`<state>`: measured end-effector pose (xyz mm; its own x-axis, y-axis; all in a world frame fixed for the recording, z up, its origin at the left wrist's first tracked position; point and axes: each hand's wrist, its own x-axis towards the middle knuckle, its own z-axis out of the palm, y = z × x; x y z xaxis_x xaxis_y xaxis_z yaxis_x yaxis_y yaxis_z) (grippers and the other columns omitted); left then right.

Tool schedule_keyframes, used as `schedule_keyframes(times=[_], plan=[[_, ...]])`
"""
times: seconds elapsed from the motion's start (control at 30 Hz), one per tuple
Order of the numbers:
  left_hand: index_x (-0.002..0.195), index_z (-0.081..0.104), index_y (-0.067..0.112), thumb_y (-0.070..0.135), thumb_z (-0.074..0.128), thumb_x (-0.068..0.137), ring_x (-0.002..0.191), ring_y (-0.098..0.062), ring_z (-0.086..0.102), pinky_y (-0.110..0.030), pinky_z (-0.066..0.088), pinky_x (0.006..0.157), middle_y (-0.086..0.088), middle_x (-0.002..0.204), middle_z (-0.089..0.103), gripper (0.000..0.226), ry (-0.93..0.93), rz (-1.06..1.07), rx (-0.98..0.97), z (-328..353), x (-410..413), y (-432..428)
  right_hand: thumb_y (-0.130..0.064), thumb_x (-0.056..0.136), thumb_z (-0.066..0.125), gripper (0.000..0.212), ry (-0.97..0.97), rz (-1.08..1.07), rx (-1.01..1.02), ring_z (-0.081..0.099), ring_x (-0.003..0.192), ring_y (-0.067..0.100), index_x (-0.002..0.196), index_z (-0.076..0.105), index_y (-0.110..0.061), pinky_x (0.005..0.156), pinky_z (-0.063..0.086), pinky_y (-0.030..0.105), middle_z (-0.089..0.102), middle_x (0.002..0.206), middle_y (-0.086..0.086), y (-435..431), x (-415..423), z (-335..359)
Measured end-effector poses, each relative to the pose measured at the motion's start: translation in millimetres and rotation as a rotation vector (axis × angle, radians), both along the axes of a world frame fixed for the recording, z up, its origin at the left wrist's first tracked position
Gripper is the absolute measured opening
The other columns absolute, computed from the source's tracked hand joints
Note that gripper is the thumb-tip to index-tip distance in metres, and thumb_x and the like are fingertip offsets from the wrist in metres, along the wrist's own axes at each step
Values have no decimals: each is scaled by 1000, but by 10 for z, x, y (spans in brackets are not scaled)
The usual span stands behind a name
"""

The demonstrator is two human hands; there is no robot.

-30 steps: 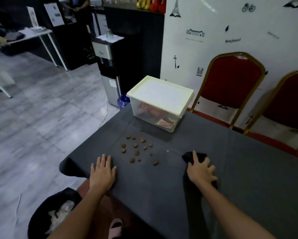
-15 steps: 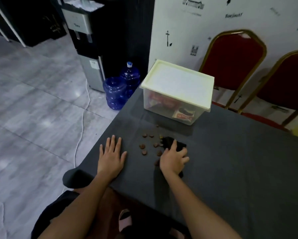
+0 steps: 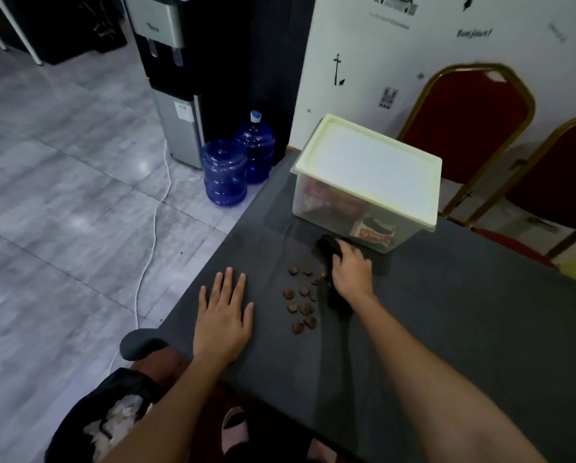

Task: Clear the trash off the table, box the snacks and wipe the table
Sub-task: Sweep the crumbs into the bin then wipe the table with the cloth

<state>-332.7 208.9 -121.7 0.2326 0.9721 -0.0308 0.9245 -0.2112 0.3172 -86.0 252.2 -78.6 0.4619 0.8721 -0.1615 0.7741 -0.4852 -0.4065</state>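
Near the table's (image 3: pixel 463 329) left edge, the left hand (image 3: pixel 224 315) lies palm down on the dark tablecloth, fingers straight and slightly spread, holding nothing. Brown crumbs (image 3: pixel 301 300) are scattered just right of it, in a loose patch between the two hands. On the far side of that patch the right hand (image 3: pixel 351 274) has its fingers curled over a black cloth (image 3: pixel 328 247) and presses it onto the table. One end of the cloth sticks out past the fingertips toward the box (image 3: pixel 330 205), and the rest runs back under the palm and wrist. The nearest crumbs touch or almost touch the cloth's left side.

The clear box stands at the far left corner of the table, just beyond the right hand, closed by a cream lid (image 3: pixel 370 165). Red snacks (image 3: pixel 376 232) show through its wall.

Below the near left corner, a black-lined bin (image 3: pixel 113 419) sits on the floor with crumpled white paper inside. Two blue bottles (image 3: pixel 224 175) stand on the floor beside a dispenser (image 3: pixel 169 78). Two red chairs (image 3: pixel 473 121) stand against the wall behind the far edge.
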Motion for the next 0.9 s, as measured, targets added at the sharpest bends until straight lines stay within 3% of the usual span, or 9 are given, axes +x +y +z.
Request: schedule_keyframes(times=[0.13, 0.33, 0.43, 0.57, 0.7, 0.9], plan=[[151, 18, 24, 51, 9, 92, 145, -15, -3, -41, -4, 118, -2, 159, 9, 66, 22, 2, 2, -7, -9, 15, -28, 99, 39, 41, -108, 146, -19, 37, 123, 37, 141, 39, -31, 101, 37, 45, 34, 151, 5, 68, -251, -50], [149, 25, 22, 48, 13, 92, 147, -21, 10, -44, 4, 118, -4, 158, 17, 64, 44, 6, -1, 14, 4, 11, -3, 89, 41, 48, -58, 587, -23, 42, 121, 30, 128, 53, -29, 101, 38, 42, 40, 148, -3, -185, -389, -100], [149, 25, 22, 48, 13, 92, 147, -22, 10, -44, 5, 118, -5, 158, 17, 63, 39, 4, -9, 30, 1, 2, 4, 86, 40, 54, -18, 663, 0, 45, 123, 27, 126, 54, -30, 104, 36, 39, 45, 145, -4, -343, -270, -23], [149, 24, 22, 48, 12, 92, 147, -20, 8, -44, 4, 118, -4, 158, 16, 64, 21, 4, -10, 33, 7, 0, 4, 91, 40, 49, 0, 407, 137, 45, 120, 26, 127, 57, -25, 104, 36, 37, 49, 142, 0, -423, 99, 190], [150, 23, 22, 48, 12, 92, 147, -20, 7, -44, 4, 119, -4, 159, 15, 64, 9, 9, -13, 20, 2, -8, -13, 98, 40, 41, -69, 124, 11, 45, 124, 36, 138, 46, -21, 105, 35, 44, 43, 147, 8, -539, 347, 23], [150, 23, 22, 46, 11, 92, 147, -21, 8, -43, 3, 118, -4, 159, 16, 64, 17, 7, -6, 10, 13, 0, -27, 98, 43, 47, -20, -229, 37, 37, 120, 33, 144, 36, -27, 98, 38, 47, 27, 154, 7, -778, -510, -95]])
